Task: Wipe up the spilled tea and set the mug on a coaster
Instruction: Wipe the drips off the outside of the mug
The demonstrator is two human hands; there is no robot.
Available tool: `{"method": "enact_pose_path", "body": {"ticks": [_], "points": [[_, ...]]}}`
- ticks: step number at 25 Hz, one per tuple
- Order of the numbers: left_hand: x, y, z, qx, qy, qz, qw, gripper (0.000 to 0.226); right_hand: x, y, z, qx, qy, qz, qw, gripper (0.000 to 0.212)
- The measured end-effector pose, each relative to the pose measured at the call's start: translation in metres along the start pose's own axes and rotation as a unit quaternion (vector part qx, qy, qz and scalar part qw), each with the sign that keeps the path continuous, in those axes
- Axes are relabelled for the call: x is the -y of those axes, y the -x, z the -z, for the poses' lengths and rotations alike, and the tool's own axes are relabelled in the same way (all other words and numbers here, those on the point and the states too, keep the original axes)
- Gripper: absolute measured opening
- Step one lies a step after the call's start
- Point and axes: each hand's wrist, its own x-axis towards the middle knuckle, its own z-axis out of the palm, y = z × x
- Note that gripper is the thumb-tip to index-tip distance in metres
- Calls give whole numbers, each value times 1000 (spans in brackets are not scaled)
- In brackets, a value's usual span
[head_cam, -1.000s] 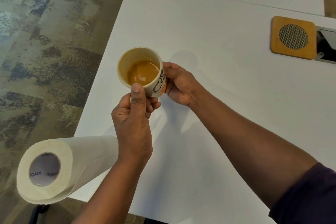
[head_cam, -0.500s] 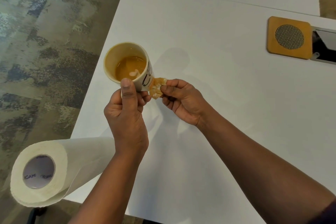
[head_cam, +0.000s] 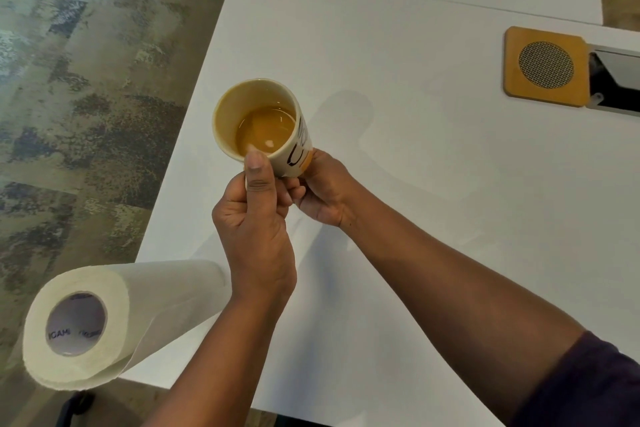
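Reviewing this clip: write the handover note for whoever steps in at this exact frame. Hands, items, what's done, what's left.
Left hand: grips the mug near its base, thumb up the side; mug held above the table, tea inside.
Right hand: under the mug's right side, pressing a tea-stained paper piece against it.
Coaster: far right on the table, nothing on it.
Paper towel roll: lying at the near-left table corner.
Done: no spill visible on the table.
Left: finish wiping the mug, set it on the coaster.
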Motion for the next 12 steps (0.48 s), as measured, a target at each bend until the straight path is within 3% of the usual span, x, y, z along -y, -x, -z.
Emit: {"method": "enact_pose_path", "body": {"ticks": [5,8,12], "points": [[1,7,4,-6,-20,14,1000,33,16,-15,-1,-30,-15,14,999,38],[-1,3,7,-14,-18,12,1000,33,26,-11,15,-51,-25,63,996,15],[-3,-8,9,-30,-7,-6,1000,34,28,7,27,-40,-23,75,996,14]]}}
